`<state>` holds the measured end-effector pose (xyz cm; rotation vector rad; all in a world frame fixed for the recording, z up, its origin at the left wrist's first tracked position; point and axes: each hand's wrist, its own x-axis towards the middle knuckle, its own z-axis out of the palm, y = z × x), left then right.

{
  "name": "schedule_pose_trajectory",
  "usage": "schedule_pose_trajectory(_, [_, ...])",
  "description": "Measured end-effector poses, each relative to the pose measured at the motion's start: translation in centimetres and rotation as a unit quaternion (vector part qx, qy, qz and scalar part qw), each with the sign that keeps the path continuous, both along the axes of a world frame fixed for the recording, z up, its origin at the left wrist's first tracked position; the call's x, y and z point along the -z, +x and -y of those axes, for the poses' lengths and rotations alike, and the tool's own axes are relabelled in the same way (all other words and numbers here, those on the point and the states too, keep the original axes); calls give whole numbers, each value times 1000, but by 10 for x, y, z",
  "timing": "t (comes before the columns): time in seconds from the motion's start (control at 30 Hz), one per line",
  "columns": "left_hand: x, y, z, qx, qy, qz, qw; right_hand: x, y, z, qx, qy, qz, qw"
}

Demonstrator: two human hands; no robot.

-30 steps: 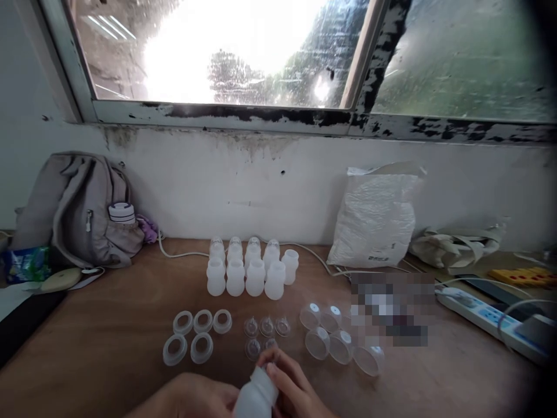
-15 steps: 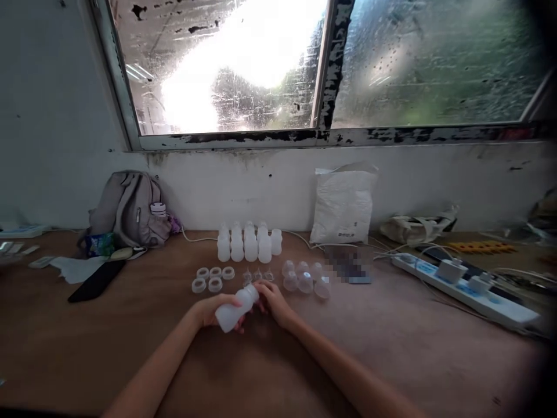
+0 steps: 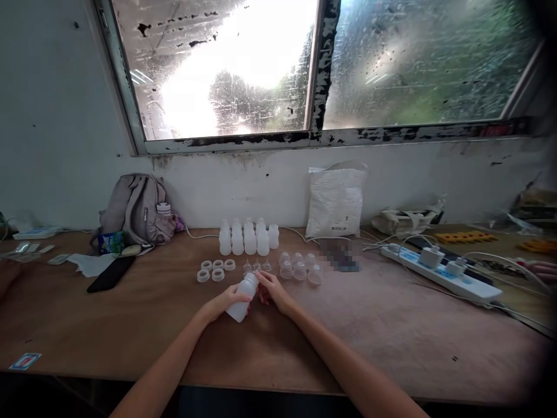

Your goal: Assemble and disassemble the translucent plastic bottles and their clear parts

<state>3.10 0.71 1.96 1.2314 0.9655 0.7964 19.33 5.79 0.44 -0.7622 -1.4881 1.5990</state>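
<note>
My left hand (image 3: 226, 302) is wrapped round a frosted white bottle (image 3: 239, 303), which leans with its neck up to the right. The fingers of my right hand (image 3: 270, 290) are closed at the bottle's neck; whether they pinch a small part there is too small to tell. Just beyond lie several clear nipples (image 3: 266, 266). White rings (image 3: 218, 274) sit to the left, and clear domed caps (image 3: 299, 270) to the right. Several frosted bottles (image 3: 249, 239) stand in rows behind.
A grey backpack (image 3: 139, 209), a black phone (image 3: 111, 274) and a tissue (image 3: 91, 264) are at the left. A white bag (image 3: 336, 203) leans on the wall. A power strip (image 3: 444, 274) with cables lies at the right, near another person's hand (image 3: 543, 271).
The camera view has shifted, showing the table's front edge. The held bottle is tilted more upright, and my right hand stays at its neck.
</note>
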Motion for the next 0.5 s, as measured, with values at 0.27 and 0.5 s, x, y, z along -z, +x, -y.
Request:
schedule_pose_trajectory(0.27, [-10,21,-27,-17,112,-108,988,-7,-1,-7,69,-27,-83,994])
schedule_pose_trajectory(0.5, [-5,82,-38,-78,105,25,991,-26,19,-21,161,1,-70,985])
